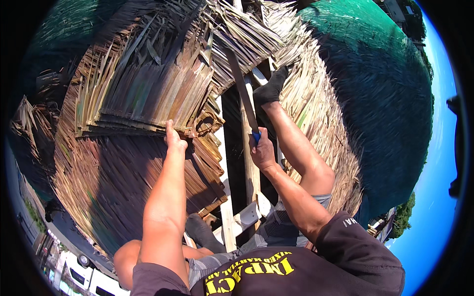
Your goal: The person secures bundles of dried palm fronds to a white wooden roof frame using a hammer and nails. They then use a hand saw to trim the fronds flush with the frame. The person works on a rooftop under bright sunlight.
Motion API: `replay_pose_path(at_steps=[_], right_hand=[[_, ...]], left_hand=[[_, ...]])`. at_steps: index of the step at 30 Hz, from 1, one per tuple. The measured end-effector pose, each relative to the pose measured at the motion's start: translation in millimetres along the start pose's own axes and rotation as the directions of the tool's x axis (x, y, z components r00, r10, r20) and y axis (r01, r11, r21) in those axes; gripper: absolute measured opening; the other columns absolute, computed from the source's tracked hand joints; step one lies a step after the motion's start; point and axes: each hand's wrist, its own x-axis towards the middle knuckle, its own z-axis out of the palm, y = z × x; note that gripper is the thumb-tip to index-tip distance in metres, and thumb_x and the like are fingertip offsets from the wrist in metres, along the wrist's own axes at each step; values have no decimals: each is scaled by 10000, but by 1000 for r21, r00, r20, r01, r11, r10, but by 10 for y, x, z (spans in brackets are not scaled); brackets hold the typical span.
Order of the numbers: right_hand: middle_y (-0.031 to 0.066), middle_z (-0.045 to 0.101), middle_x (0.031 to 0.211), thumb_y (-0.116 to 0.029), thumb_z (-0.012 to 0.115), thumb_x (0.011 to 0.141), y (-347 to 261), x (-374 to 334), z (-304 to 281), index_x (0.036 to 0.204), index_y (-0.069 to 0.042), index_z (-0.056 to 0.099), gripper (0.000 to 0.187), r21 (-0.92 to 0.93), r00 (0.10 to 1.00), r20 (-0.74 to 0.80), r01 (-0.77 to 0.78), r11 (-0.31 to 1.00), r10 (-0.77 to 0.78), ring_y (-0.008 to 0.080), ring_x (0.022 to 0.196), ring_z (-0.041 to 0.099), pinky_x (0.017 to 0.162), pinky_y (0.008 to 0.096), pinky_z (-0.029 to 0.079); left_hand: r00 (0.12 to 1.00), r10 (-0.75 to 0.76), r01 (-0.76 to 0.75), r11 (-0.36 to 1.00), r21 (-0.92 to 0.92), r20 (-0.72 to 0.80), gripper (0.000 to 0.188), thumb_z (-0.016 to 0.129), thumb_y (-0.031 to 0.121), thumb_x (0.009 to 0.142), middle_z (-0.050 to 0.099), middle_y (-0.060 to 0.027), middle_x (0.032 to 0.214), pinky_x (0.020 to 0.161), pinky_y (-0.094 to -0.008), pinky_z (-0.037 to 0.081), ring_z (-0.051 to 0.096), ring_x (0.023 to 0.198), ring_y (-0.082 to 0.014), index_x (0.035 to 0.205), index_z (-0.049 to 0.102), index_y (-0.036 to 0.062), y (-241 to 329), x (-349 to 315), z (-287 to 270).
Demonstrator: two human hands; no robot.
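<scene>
My left hand (176, 139) is closed on the near edge of a stack of dried palm-thatch panels (153, 101), close to its right corner. The stack lies on the thatched roof slope, leaf strips pointing away from me. In my right hand (263, 152) is a machete, gripped by its blue handle (256, 137). Its long dark blade (243, 91) points away from me and slants slightly left, over the gap between the thatch sections. The tip lies against shadowed thatch, so its exact end is hard to make out.
Wooden rafters (251, 172) and a pale beam (225, 170) cross the dark roof opening between my legs. My socked foot (273, 88) rests by the right-hand thatch (321, 98). Green roof covering (365, 24) lies beyond it. White vehicles (79, 271) stand far below at left.
</scene>
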Motion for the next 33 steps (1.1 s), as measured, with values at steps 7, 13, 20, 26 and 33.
replay_pose_path(at_steps=[7, 13, 20, 26, 33], right_hand=[[257, 680, 841, -274, 649, 873, 486, -283, 201, 973, -26, 594, 273, -197, 930, 133, -314, 929, 343, 442, 820, 683, 731, 510, 521], [152, 641, 716, -239, 703, 889, -141, 527, 295, 996, -30, 578, 266, 242, 928, -197, -267, 933, 316, 312, 695, 672, 647, 420, 504], [160, 641, 732, -228, 656, 945, 51, 505, 77, 1023, 23, 558, 281, 221, 970, -240, 28, 975, 27, 245, 628, 662, 586, 368, 516], [251, 656, 811, -260, 657, 852, 461, -326, 66, 916, -23, 625, 248, -149, 915, 179, -339, 929, 363, 442, 831, 664, 744, 505, 497], [-4, 595, 764, -165, 780, 858, 412, 1363, 854, 936, -81, 649, 174, 661, 934, 166, -344, 667, 317, 101, 621, 571, 496, 269, 484]], left_hand=[[994, 44, -40, 998, 41, -98, 590, 764, 365, 827, 633, -133, 1251, 906, -565, 529, 650, 1059, -344, 1272, 571, 30, -59, 34, 77], [998, 33, -31, 999, 38, -60, 539, 738, 389, 848, 644, -105, 1240, 897, -556, 523, 641, 1072, -327, 1259, 587, 75, -113, 81, -6], [998, 60, -62, 997, 50, 26, 585, 743, 396, 840, 628, -112, 1274, 972, -521, 498, 622, 1123, -315, 1283, 572, 55, -110, -44, 36], [999, 33, -33, 999, 44, -7, 637, 768, 377, 818, 622, -127, 1285, 932, -542, 524, 640, 1093, -331, 1304, 556, 25, -77, -92, 146], [1000, 18, -19, 997, 73, 17, 587, 751, 373, 844, 630, -122, 1262, 898, -543, 538, 651, 1064, -328, 1281, 562, 30, -52, -122, 49]])
